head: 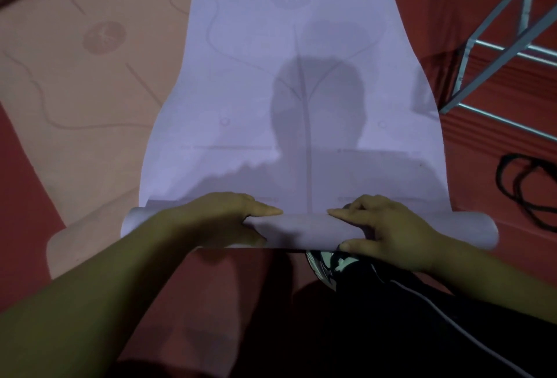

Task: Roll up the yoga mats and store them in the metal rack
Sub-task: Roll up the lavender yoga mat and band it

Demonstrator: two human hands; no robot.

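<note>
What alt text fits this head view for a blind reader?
The left hand and right hand grip the rolled end of a lilac mat; the rest lies flat on a red floor. A peach mat lies left of it, a metal rack at right.

Fwd of the roll (301, 230), the flat lavender mat (301, 76) is bare to its far end, so free passage there; left hand (217, 218) & right hand (388, 233) grip mid-roll, both roll ends uncovered. L: peach mat (75, 76) lies touching the lavender edge, flat, no barrier. R: bare red floor (482, 142), then black cord (512, 193) loops near & metal rack (462, 73) farther up-R.
</note>
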